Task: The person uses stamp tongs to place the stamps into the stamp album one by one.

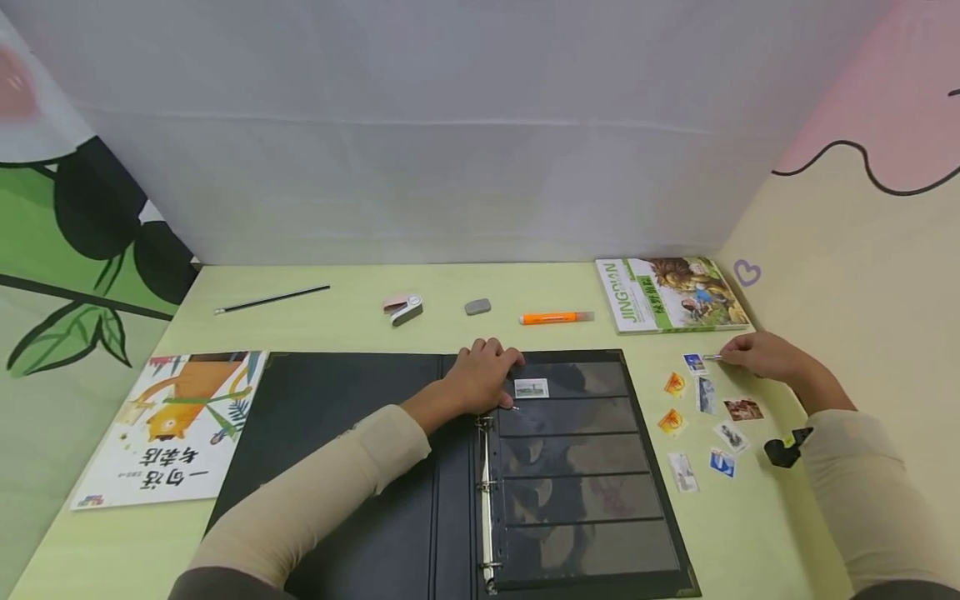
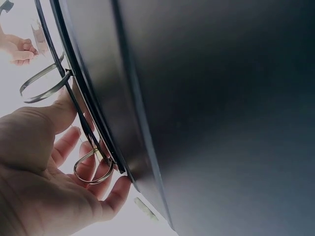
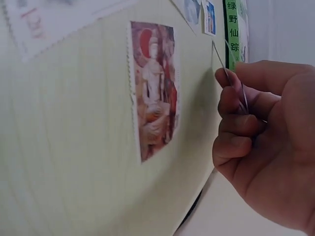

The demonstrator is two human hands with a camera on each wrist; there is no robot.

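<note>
A black ring-binder stamp album (image 1: 360,467) lies spread on the table. My left hand (image 1: 480,379) rests across its upper middle, over the top of the rings, next to the pocket page (image 1: 570,454). In the left wrist view its fingers (image 2: 115,194) reach past the metal rings (image 2: 42,93). One stamp (image 1: 531,388) sits in the top pocket. On the right, my right hand (image 1: 761,357) pinches thin metal tweezers (image 3: 220,55), tips pointing at a blue stamp (image 1: 694,363). Several loose stamps lie nearby, among them a reddish-brown statue stamp (image 3: 153,93).
Behind the album lie a pencil (image 1: 273,300), a small stapler (image 1: 405,309), a grey eraser (image 1: 477,307), an orange marker (image 1: 557,317) and a green-and-white book (image 1: 671,293). A picture book (image 1: 168,425) is at the left. A black object (image 1: 783,452) lies beside the right forearm.
</note>
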